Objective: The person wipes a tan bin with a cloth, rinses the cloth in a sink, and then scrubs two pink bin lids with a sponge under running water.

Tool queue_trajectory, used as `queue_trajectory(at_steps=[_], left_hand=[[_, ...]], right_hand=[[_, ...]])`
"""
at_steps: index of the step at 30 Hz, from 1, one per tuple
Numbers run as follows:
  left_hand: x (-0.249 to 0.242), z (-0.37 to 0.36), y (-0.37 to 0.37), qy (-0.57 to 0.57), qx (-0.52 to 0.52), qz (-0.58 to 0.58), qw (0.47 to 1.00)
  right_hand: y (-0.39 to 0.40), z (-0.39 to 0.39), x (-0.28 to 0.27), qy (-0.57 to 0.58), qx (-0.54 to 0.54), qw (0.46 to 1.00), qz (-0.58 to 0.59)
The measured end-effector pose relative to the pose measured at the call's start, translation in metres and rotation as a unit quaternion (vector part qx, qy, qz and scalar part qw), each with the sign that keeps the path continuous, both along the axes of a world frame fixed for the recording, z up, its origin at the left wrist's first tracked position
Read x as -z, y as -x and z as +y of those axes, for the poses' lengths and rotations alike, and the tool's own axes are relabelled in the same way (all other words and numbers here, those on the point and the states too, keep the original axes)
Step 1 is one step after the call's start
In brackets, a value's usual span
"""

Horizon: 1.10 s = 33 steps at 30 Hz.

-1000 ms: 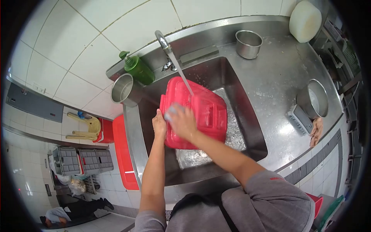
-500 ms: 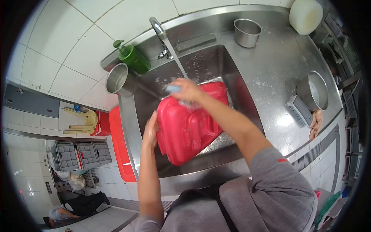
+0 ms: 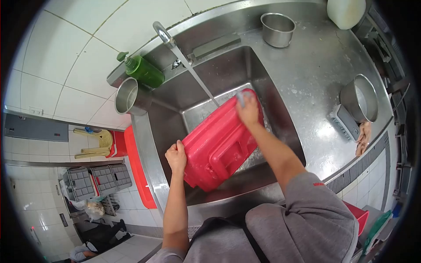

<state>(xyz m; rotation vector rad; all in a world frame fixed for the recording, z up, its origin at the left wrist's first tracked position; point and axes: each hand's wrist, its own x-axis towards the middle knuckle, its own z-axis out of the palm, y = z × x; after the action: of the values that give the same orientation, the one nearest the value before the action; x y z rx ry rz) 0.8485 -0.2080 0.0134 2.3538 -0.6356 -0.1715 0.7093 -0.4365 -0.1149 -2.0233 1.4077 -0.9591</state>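
A large red plastic lid is tilted inside the steel sink. My left hand grips its left edge, fingers curled over the rim. At the lid's upper right end, my right hand presses a light blue-grey cloth or sponge against the red surface. Water pours from the faucet and falls just behind the lid's far edge.
A green pump bottle and a steel pot stand at the sink's left corner. On the right counter are two more pots, a grey brush and a brownish cloth. A person is at lower left.
My right hand has moved right and down to the lid's far right end with the cloth or sponge. The lid has turned and lies more diagonally, and my left hand now curls over its edge.
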Motion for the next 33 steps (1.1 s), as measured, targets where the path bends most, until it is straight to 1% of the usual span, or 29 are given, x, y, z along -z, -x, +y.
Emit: queue_trajectory(at_steps=[1,2,3,4,6,7,8,9,10,11,12,13,14,15,16,17,18,19,21,22,23,24,25,26,28,30,31,32,33], left_hand=[[-0.002,-0.005,-0.003,0.007,0.0,-0.003,1.0],[-0.004,-0.008,-0.004,-0.006,0.012,0.009,1.0],[-0.003,-0.007,-0.003,-0.023,0.023,0.023,0.999],[0.0,-0.006,-0.001,-0.023,0.021,0.025,0.999],[0.013,0.001,0.001,0.044,0.094,0.025,0.994],[0.018,0.01,-0.001,-0.007,0.1,-0.016,0.995],[0.024,0.019,0.002,0.02,0.098,-0.027,0.995],[0.03,0.034,0.001,0.009,0.096,-0.021,0.995],[0.038,0.051,-0.001,-0.001,0.095,-0.016,0.995],[0.048,0.067,-0.003,0.006,0.092,-0.029,0.995],[0.055,0.081,-0.003,0.014,0.09,-0.04,0.995],[0.057,0.089,-0.001,0.026,0.079,0.005,0.997],[0.059,0.097,-0.001,0.038,0.069,0.05,0.996],[0.071,0.108,-0.006,0.055,0.086,0.152,0.983],[0.072,0.107,0.0,0.067,0.158,0.139,0.975],[0.057,0.098,0.002,-0.065,0.229,0.12,0.964],[0.043,0.087,0.009,-0.198,0.294,0.104,0.929],[0.044,0.075,0.012,-0.197,0.297,0.106,0.929],[0.044,0.036,0.011,-0.179,0.323,0.216,0.904],[0.031,0.008,0.014,-0.118,0.296,0.231,0.919],[0.016,-0.023,0.013,-0.056,0.27,0.245,0.93],[0.009,-0.051,0.001,-0.046,0.251,0.28,0.926],[0.007,-0.079,-0.009,0.089,0.23,0.326,0.912],[-0.001,-0.105,-0.019,0.222,0.21,0.365,0.879],[-0.048,-0.14,-0.034,0.281,0.204,0.525,0.777],[-0.049,-0.172,-0.064,0.294,0.14,0.405,0.854],[-0.074,-0.18,-0.044,0.287,0.034,0.338,0.896],[-0.074,-0.184,-0.045,0.287,0.04,0.339,0.895],[-0.069,-0.184,-0.052,0.266,0.042,0.27,0.924]], right_hand=[[-0.002,0.029,-0.038,0.045,-0.074,0.996,-0.005],[-0.007,0.058,-0.047,0.089,-0.136,0.986,-0.032],[-0.018,0.092,-0.049,0.087,-0.194,0.977,0.01],[-0.018,0.126,-0.085,0.106,-0.216,0.969,-0.055],[-0.021,0.161,-0.11,0.056,-0.33,0.939,-0.076],[-0.017,0.143,-0.103,0.092,-0.35,0.93,-0.067],[-0.014,0.115,-0.096,0.056,-0.336,0.94,-0.019],[-0.008,0.08,-0.088,0.021,-0.322,0.946,0.03],[-0.002,0.033,-0.073,0.055,-0.282,0.957,0.044],[0.008,-0.01,-0.049,-0.014,-0.216,0.976,0.029],[0.015,-0.052,-0.03,-0.049,-0.188,0.98,0.04],[0.027,-0.075,-0.016,-0.298,-0.17,0.926,-0.159],[0.038,-0.092,-0.003,-0.515,-0.135,0.774,-0.343],[0.046,-0.094,0.034,-0.486,-0.146,0.798,-0.325],[0.049,-0.09,0.062,-0.458,-0.159,0.819,-0.307],[0.047,-0.085,0.061,-0.41,-0.157,0.831,-0.341],[0.041,-0.081,0.052,-0.389,-0.16,0.837,-0.35],[0.028,-0.078,0.033,-0.364,-0.164,0.842,-0.362],[0.002,-0.069,-0.057,-0.281,-0.231,0.882,-0.301],[-0.018,-0.071,-0.082,-0.157,-0.222,0.948,-0.168],[-0.036,-0.069,-0.12,-0.128,-0.248,0.953,-0.121],[-0.051,-0.063,-0.154,-0.099,-0.272,0.954,-0.074],[-0.065,-0.06,-0.173,-0.114,-0.29,0.947,-0.084],[-0.077,-0.058,-0.191,-0.126,-0.307,0.938,-0.096],[-0.098,-0.054,-0.212,-0.044,-0.323,0.945,-0.012],[-0.112,-0.043,-0.213,0.031,-0.31,0.943,-0.113],[-0.119,-0.036,-0.212,0.096,-0.279,0.952,-0.087],[-0.101,-0.012,-0.227,0.131,-0.196,0.966,-0.105],[-0.094,0.009,-0.215,0.197,-0.142,0.959,-0.144]])
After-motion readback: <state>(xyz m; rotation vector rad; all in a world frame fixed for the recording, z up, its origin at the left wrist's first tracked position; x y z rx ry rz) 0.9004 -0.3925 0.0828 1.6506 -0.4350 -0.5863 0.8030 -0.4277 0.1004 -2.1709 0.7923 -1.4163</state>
